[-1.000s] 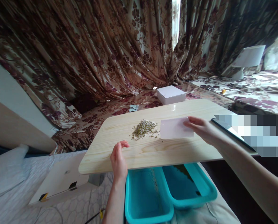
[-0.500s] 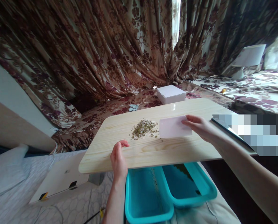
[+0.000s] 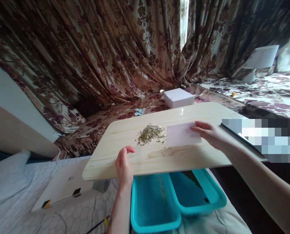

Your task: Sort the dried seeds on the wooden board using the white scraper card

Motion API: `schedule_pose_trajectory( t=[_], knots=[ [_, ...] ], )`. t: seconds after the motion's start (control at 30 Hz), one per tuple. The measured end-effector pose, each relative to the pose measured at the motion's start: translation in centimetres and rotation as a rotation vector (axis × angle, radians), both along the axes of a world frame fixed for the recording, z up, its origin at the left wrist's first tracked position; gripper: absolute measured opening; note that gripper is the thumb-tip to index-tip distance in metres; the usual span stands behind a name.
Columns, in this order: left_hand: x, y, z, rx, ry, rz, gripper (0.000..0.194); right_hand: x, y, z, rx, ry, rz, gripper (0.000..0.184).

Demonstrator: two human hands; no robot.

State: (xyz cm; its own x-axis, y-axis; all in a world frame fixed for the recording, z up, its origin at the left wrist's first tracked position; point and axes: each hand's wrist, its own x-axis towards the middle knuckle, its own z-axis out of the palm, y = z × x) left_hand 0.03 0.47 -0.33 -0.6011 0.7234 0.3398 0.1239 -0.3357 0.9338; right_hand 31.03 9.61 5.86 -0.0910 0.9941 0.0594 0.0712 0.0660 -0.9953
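Observation:
My right hand (image 3: pixel 205 132) grips a flat white card (image 3: pixel 180 134) by its right end, thumb and fingers on either side. The card lies low over a pale wood-grain table (image 3: pixel 157 161), its left edge just right of a pile of small green and whitish grains (image 3: pixel 150 134). A few loose grains lie scattered in front of the card. At the table's near edge rests my left hand (image 3: pixel 125 167), fingers loosely bent and holding nothing, below and left of the pile.
Two turquoise plastic tubs (image 3: pixel 156 224) stand below the near edge; dark green matter shows in the right one. A tablet-like device (image 3: pixel 237 135) lies at the right. Behind the table are a white box (image 3: pixel 179 98) and a lamp (image 3: pixel 262 58). A large carton (image 3: pixel 64 182) lies left.
The card has shifted very slightly to the right and down in my right hand. Several loose grains now show near its lower left corner. My left hand stays in place.

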Motion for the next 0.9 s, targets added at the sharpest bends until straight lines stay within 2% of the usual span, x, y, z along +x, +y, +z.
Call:
schedule_pose_trajectory(
  t=[0.47,0.63,0.77,0.9],
  knots=[
    [0.0,0.0,-0.1,-0.001,0.012,0.007,0.038,-2.1,0.7,-0.3,-0.067,0.083,0.149,0.035],
    [0.0,0.0,-0.2,0.001,0.011,0.0,0.038,-1.4,1.1,0.2,-0.133,0.028,0.267,0.035],
    [-0.1,0.1,-0.3,-0.003,0.017,0.011,0.038,-0.3,0.4,0.8,-0.182,-0.052,0.353,0.033],
    [-0.2,0.1,-0.3,-0.003,0.018,0.004,0.038,1.4,-1.2,1.5,-0.18,-0.114,0.328,0.036]
  ],
)
